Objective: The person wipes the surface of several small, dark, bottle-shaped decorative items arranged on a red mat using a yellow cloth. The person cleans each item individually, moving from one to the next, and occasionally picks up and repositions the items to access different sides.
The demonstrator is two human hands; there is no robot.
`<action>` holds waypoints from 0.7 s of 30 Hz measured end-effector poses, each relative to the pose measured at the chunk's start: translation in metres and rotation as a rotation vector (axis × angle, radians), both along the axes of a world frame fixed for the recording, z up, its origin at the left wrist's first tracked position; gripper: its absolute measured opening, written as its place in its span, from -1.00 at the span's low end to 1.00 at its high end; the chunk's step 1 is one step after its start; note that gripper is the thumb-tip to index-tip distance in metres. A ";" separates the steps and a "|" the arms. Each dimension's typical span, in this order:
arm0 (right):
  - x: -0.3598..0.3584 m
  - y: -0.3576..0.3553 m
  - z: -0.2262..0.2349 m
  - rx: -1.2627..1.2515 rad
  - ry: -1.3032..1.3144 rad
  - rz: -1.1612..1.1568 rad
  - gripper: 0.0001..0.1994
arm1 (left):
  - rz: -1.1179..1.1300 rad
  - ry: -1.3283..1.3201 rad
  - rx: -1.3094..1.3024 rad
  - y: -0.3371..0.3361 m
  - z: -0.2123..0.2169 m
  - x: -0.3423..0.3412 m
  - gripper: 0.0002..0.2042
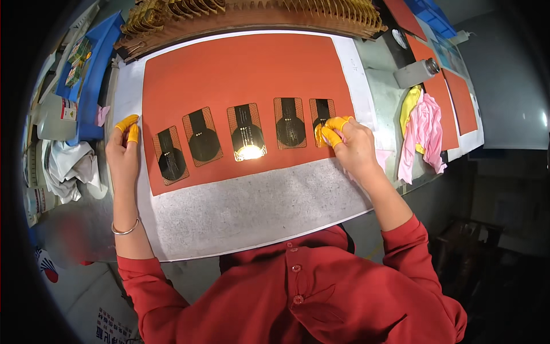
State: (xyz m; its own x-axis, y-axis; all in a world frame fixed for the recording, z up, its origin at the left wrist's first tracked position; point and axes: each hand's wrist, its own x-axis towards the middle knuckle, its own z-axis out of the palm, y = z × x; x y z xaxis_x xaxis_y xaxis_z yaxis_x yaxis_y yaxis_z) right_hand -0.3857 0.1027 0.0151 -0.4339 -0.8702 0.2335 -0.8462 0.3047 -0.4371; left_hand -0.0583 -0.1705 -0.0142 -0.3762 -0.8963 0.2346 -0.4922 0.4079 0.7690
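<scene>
Several black and gold patterned thin metal cards lie in a row on an orange-red mat [246,66]. Yellow finger cots cover fingertips on both hands. My right hand [358,148] pinches the right edge of the rightmost card [322,109], and its fingers hide part of that card. Beside the mat's left edge is my left hand [122,155], its thumb and index finger slightly apart with nothing visible between them. The leftmost card [171,156] lies nearest to it, tilted. In the middle, another card [247,129] reflects a bright glare.
A rack of gold pieces [252,20] spans the far edge. Pink cloth [423,132], a yellow cloth [410,110] and a grey-white bottle [415,73] are at right. Left stand a blue bin [94,94], a translucent jug [56,117] and white cloth [71,166].
</scene>
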 end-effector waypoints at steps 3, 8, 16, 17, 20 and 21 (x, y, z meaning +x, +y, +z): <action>0.003 0.003 0.000 -0.009 0.012 0.007 -0.86 | -0.007 0.036 0.020 -0.003 -0.005 0.005 -0.77; -0.008 -0.008 0.001 0.013 0.052 0.026 -0.90 | -0.013 0.023 -0.019 -0.005 -0.006 0.000 -0.78; -0.005 -0.001 0.001 0.035 0.077 0.063 -0.90 | -0.004 0.052 0.038 -0.007 -0.004 0.003 -0.78; -0.008 -0.005 0.001 0.028 0.106 0.064 -0.90 | -0.006 0.033 0.032 -0.006 -0.002 0.001 -0.78; -0.015 -0.010 -0.002 -0.002 0.100 0.102 -0.89 | -0.011 0.029 0.019 -0.004 -0.003 0.003 -0.78; -0.016 -0.008 -0.004 -0.015 0.107 0.119 -0.88 | -0.008 0.024 0.019 -0.003 -0.002 0.004 -0.78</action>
State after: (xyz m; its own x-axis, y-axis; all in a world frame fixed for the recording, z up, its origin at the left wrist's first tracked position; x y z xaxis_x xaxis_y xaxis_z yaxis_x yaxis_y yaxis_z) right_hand -0.4014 0.0950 0.0113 -0.3001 -0.9100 0.2859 -0.9179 0.1940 -0.3461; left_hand -0.0544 -0.1731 -0.0165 -0.3779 -0.8977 0.2265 -0.4699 0.3967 0.7885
